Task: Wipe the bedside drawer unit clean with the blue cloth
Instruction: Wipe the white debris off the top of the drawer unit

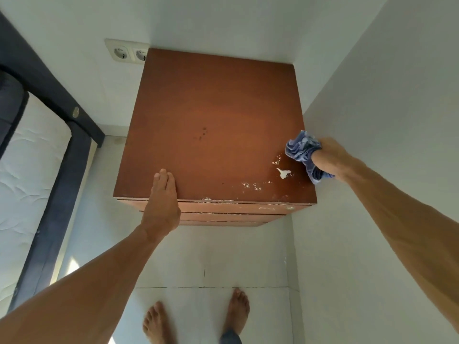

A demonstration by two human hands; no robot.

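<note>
The brown wooden bedside drawer unit (213,115) stands in the room's corner, seen from above. Its top shows dark spots near the middle and white chipped patches near the front right edge. My right hand (330,157) is closed around the bunched blue cloth (301,148) at the unit's right edge, close to the wall. My left hand (162,199) lies flat, fingers together, on the front left edge of the top. Three drawer fronts show below the front edge.
A white wall (385,120) runs tight along the unit's right side. A double power socket (129,53) sits on the back wall at the left. A dark-framed bed with a white mattress (27,157) lies to the left. My bare feet (196,316) stand on white floor tiles.
</note>
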